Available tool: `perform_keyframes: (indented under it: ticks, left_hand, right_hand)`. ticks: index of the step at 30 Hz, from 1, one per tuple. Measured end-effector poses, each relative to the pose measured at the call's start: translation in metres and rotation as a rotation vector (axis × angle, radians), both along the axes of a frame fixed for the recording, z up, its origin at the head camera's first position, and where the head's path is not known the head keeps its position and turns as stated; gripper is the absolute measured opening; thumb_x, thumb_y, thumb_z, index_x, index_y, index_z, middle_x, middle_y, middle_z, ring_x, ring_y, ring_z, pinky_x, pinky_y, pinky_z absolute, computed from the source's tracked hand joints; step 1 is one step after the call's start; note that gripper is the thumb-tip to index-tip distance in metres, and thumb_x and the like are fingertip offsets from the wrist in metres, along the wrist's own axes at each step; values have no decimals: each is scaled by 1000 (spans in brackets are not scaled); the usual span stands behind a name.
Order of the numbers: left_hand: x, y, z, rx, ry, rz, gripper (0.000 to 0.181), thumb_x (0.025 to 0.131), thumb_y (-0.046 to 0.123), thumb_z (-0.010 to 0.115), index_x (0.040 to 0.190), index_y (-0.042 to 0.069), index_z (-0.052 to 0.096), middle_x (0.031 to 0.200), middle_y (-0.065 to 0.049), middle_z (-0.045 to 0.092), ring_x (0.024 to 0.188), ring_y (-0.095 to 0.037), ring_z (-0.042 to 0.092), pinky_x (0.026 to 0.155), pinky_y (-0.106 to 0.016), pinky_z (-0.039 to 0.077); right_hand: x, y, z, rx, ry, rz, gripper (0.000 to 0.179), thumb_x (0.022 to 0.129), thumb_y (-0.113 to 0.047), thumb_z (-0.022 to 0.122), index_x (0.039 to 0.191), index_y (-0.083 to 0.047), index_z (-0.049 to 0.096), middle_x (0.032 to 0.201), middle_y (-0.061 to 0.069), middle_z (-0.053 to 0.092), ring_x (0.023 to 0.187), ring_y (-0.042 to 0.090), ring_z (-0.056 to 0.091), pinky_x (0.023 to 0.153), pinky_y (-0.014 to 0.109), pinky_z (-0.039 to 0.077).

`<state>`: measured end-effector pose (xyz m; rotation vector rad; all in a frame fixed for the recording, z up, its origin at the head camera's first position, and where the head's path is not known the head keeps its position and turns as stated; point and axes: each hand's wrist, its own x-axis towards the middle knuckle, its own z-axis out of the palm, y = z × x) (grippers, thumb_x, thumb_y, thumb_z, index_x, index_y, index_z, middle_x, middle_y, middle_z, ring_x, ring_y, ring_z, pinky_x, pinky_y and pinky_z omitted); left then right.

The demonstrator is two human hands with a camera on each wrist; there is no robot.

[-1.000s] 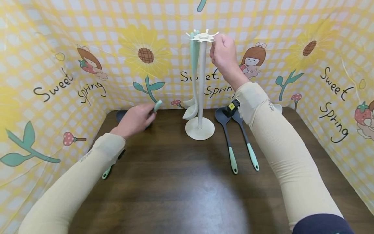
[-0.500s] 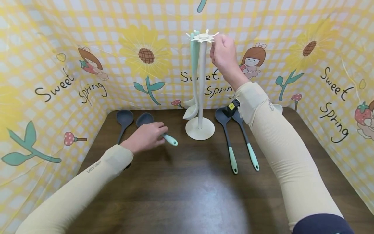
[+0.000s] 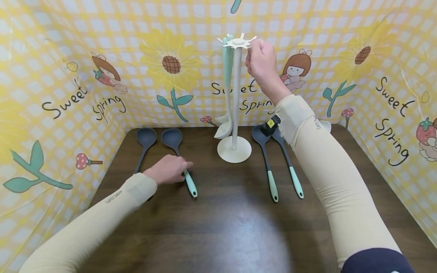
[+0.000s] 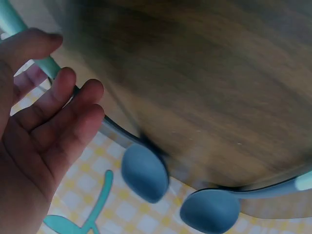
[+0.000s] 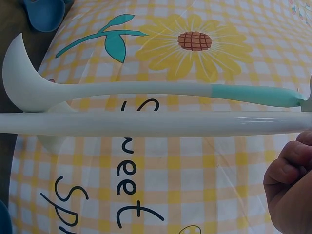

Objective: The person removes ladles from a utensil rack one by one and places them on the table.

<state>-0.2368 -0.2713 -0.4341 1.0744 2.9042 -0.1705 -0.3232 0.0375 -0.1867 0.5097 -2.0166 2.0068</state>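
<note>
I am seeing a dark spoon (image 3: pixel 172 137) lying on the desk (image 3: pixel 225 216) left of the white utensil stand (image 3: pixel 236 102), its mint handle (image 3: pixel 192 185) angling nearer to me than the stand's base. My left hand (image 3: pixel 168 169) is lying over that handle, the fingers loosely bent with a gap to the thumb and not clamping; whether they are touching it, I cannot tell. My right hand (image 3: pixel 262 60) is pinching the stand's hook crown (image 3: pixel 238 42) with curled fingers, the exact contact being hidden. I am judging the spoon light, fairly stiff, hardly fragile, perhaps slippery along its smooth handle. I am favouring a hold on the mint handle near the dark neck, the bowl probably being the heavier end.
</note>
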Motion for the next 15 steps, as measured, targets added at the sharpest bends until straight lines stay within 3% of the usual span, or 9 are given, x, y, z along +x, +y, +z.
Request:
perform_keyframes:
  ticks: [11, 15]
  left_hand:
    - [-2, -18, -2, -21, -111, 70, 23, 78, 5, 72, 96, 18, 66, 79, 4, 67, 68, -12, 59, 62, -36, 51]
    - [-4, -24, -3, 11, -180, 94, 23, 77, 1, 68, 94, 17, 64, 80, 2, 66, 67, -12, 57, 62, -33, 50]
  right_hand:
    - [0, -1, 1, -18, -8, 16, 46, 107, -12, 32, 61, -11, 39, 48, -1, 36, 38, 12, 28, 39, 21, 23]
    - [1, -1, 1, -3, -2, 3, 46, 107, -13, 32, 61, -11, 40, 48, -1, 37, 39, 12, 29, 40, 21, 24]
